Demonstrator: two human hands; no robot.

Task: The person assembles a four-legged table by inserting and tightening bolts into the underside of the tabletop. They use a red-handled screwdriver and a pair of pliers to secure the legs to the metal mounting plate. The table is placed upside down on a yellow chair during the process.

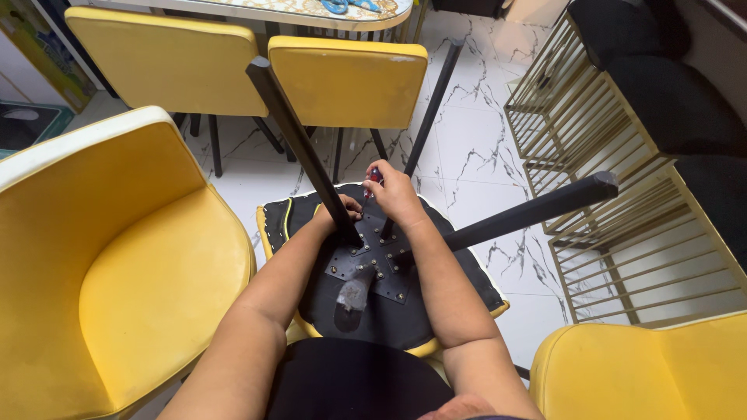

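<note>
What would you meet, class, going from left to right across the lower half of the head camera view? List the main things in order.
Yellow tub chair → left hand gripping a black chair leg → right hand with a red-handled tool → gold wire rack → second yellow chair at the lower right corner.

Upturned chair (381, 311) between chairs (117, 272) (floor)

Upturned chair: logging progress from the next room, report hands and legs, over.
Left hand gripping the base of a black leg. Right hand shut on a red-handled screwdriver at the bracket plate. One leg socket empty; nothing blocking.
</note>
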